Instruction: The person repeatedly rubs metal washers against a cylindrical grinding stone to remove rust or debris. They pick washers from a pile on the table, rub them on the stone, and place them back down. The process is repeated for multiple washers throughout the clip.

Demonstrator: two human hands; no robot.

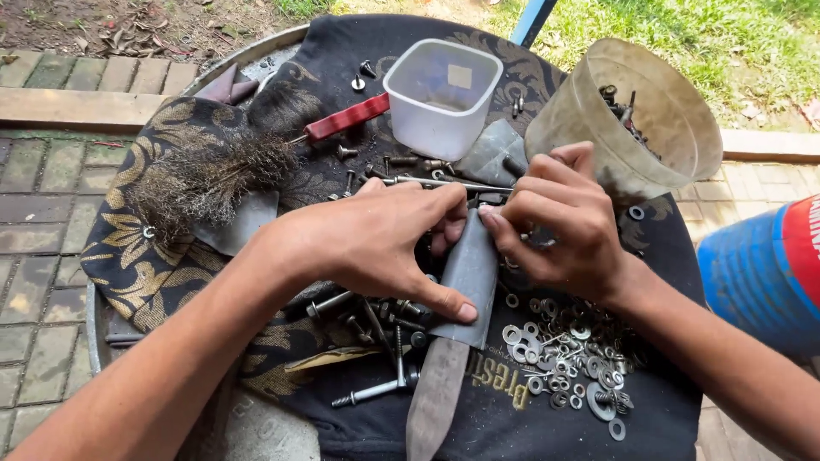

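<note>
We see 2 bare hands meeting over a long grey strip [468, 271] that lies on a dark cloth [478, 418] spread over a round table [92, 329]. The left hand [376, 243] is curled over the strip's left edge, its thumb pressed flat against that edge and its fingers bent over the top; it has hold of the strip. The right hand [564, 226] is closed in a loose fist at the strip's far end, fingertips touching it; whether it pinches something small there we cannot tell. The strip runs from between the hands toward the near edge, where its rusty lower half reaches the bottom of the frame.

Room is tight. Bolts [376, 329] crowd the left side just under the left hand, and a heap of washers [568, 354] lies just right of the strip. Far of the hands stand a square white tub [442, 96] and a tilted clear bucket [628, 115], the bucket touching the right hand's knuckles. A wire brush [213, 175] with a red handle lies far left. The cloth's near right part is the barest patch. A blue drum [756, 273] stands off the table to the right, and brick paving [38, 205] shows on the left.
</note>
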